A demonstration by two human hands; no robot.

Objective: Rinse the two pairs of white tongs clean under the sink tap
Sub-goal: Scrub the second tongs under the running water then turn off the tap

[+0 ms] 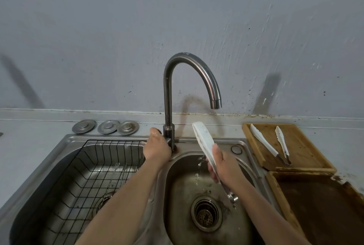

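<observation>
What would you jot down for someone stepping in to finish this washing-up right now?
Left hand: closed on the tap handle at the base of the tap; no stream leaves the spout.
Right hand: grip shut on one pair of white tongs, white tips up, metal end down over the right sink bowl, water dripping off.
Second pair of white tongs: lying open on the wooden tray to the right of the sink.
Done: the held pair looks wet, probably rinsed.
Left: rinse the tray pair, set both aside.
</observation>
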